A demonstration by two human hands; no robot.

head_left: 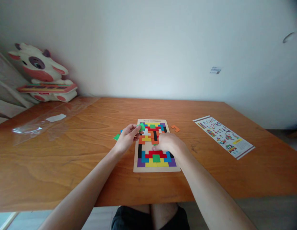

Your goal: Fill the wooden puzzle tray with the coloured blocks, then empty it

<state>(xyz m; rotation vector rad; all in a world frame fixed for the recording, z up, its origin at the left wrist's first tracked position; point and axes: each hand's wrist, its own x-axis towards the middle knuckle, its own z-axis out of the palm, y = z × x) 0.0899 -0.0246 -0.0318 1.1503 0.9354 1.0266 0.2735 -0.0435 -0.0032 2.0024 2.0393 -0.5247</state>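
A wooden puzzle board (156, 169) lies on the table, filled in large part with coloured block pieces. Raised over its upper left side, my left hand (129, 135) pinches a green puzzle piece (142, 127) between thumb and fingers. My right hand (168, 142) is over the right middle of the board, fingers curled down at a bare patch (146, 147). A bit of green shows by those fingertips, but I cannot make out what they grip. Partly behind my left hand lies another green piece (117, 137) on the table. An orange piece (175, 128) rests just right of the board.
A printed pattern sheet (225, 137) lies on the right of the wooden table (74, 172). On the left are a clear plastic bag (33, 129) with a white label and a cow-shaped toy keyboard (48, 88). A pale wall rises behind the table.
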